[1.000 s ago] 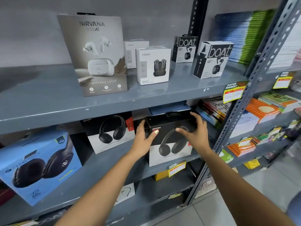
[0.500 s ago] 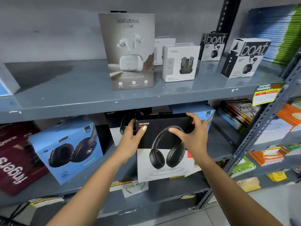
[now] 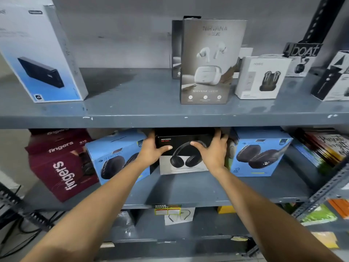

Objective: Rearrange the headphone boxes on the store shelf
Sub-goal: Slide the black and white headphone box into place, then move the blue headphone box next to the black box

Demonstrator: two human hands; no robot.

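A black-and-white Rockerz headphone box (image 3: 184, 161) stands upright on the middle shelf (image 3: 188, 191), set back between two blue Zebronics headphone boxes, one to its left (image 3: 115, 157) and one to its right (image 3: 258, 154). My left hand (image 3: 151, 150) grips the box's left edge, thumb across the front. My right hand (image 3: 213, 152) grips its right edge, thumb on the printed headphones. A maroon Fingers box (image 3: 60, 163) leans at the far left of the same shelf.
On the upper shelf (image 3: 132, 110) stand a grey Nirvana earbud box (image 3: 209, 61), a white Noise box (image 3: 260, 78), boAt boxes (image 3: 302, 59) and a blue-white power bank box (image 3: 37, 53). Books (image 3: 324, 148) fill the unit at right. A slotted upright (image 3: 324, 193) rises at the lower right.
Both hands have carried the Rockerz box leftward and pushed it back onto the middle shelf between the two blue boxes. The view has shifted left.
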